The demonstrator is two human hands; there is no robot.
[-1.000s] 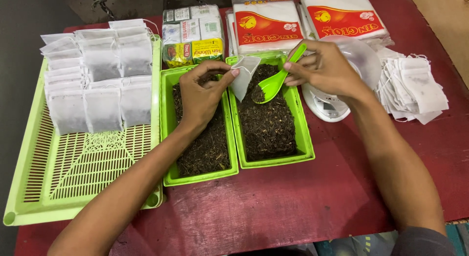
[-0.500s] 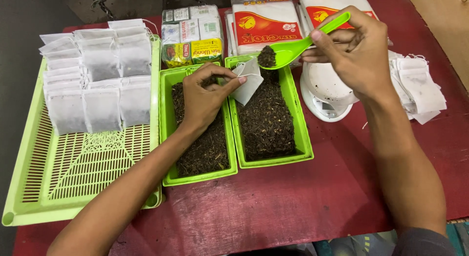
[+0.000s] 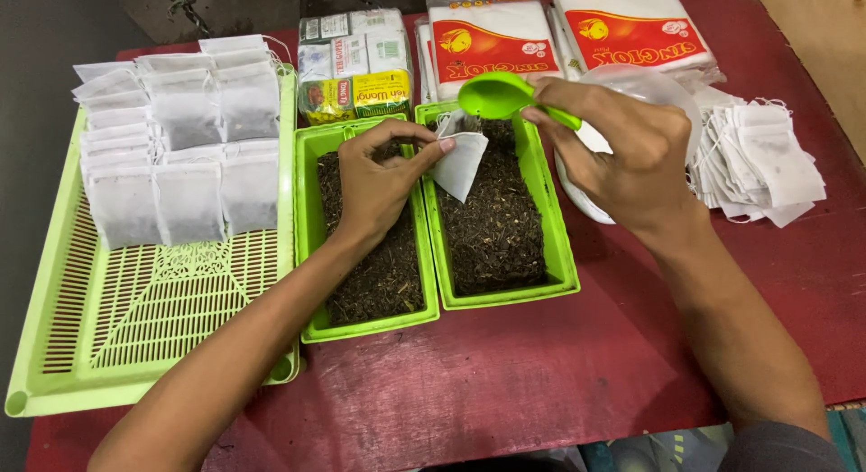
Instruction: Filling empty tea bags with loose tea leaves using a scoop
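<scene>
The left hand (image 3: 379, 179) pinches a white tea bag (image 3: 458, 165) over the right green tray (image 3: 564, 265) of loose tea; the right hand (image 3: 622, 156), fingers closed on a green scoop (image 3: 494, 95), hides its handle; the scoop's contents can't be seen.

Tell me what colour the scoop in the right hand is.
Bright green. The scoop, held by the right hand, shows best in the head view.

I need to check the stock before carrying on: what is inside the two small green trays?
Both small green trays hold dark loose tea leaves. The left hand covers part of the left tray, and the paper bag it pinches hides some leaves in the right one.
</scene>
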